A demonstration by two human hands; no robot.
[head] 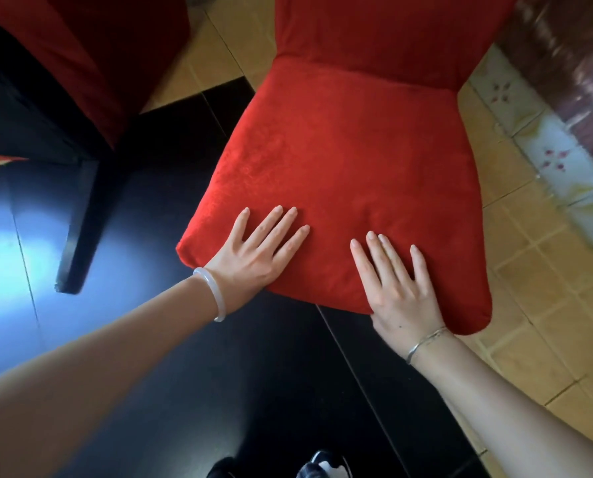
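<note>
My left hand [253, 257] and right hand [398, 288] lie flat with straight fingers [277, 222], holding nothing, on the front edge of the red chair seat [339, 160], which looks soft and squishy, so I would grab its cloth at the front corners.

Red fabric-covered chair [350, 160], upright on tile floor, seat facing up, backrest away from the camera.
</note>
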